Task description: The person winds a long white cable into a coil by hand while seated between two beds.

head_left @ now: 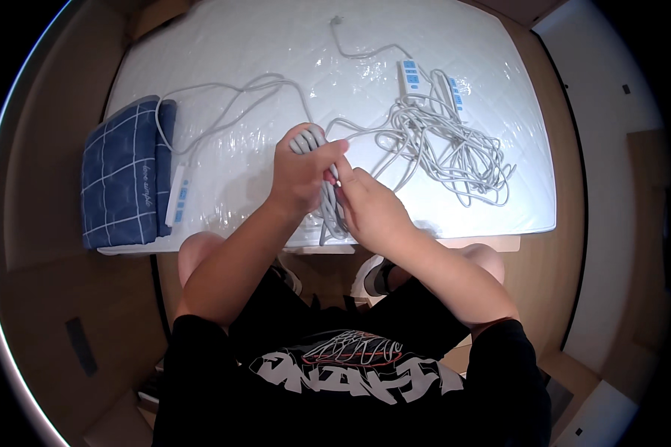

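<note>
A plastic-wrapped mattress [224,45] carries folded blue cloth [119,182] and a power strip [175,192] left, two others [410,78] and tangled cord [434,127] upper right.

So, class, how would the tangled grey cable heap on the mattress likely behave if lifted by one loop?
The cable heap would probably sag floppily, since its strands curve loosely in many directions. Loops seem likely to snag, because they cross over one another. Lifting might also nudge a white power strip, which sits right at the heap's edge.
</note>
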Demonstrator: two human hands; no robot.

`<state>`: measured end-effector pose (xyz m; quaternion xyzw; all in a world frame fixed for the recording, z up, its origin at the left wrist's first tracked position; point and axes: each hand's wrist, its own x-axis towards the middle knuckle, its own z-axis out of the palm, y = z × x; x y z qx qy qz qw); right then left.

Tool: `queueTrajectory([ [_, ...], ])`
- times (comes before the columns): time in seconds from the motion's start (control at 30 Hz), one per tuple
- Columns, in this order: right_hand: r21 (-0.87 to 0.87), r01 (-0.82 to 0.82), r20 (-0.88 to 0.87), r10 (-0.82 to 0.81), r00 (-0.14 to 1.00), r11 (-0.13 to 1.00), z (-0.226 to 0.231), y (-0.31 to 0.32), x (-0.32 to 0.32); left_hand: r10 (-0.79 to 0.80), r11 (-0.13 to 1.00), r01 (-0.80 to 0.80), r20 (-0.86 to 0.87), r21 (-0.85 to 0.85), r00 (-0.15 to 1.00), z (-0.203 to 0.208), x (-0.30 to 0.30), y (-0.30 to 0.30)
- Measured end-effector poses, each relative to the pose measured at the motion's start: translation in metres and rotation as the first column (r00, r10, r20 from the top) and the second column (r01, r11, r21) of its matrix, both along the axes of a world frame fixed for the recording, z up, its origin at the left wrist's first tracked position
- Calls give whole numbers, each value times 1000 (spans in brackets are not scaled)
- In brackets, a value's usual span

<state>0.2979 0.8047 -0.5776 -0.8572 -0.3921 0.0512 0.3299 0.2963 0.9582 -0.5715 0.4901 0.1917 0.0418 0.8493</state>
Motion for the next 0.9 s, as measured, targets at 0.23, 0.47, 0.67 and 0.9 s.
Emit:
queueTrajectory([
  [0.23,-58,-23,-113,16,994,998,-2,-5,-15,47,988,-35,78,-150,996,17,5,20],
  [0.47,-100,119,-216,-138,967,988,0,3,-8,-60,968,93,146,-232,987,10,3,21],
  [0.67,214,86,-653,77,753,973,-36,9,6,-53,989,88,268,-117,962,16,4,21],
  [0.9,66,90,-678,-22,735,994,-28,8,7,-103,957,24,265,288,959,27,1,27],
])
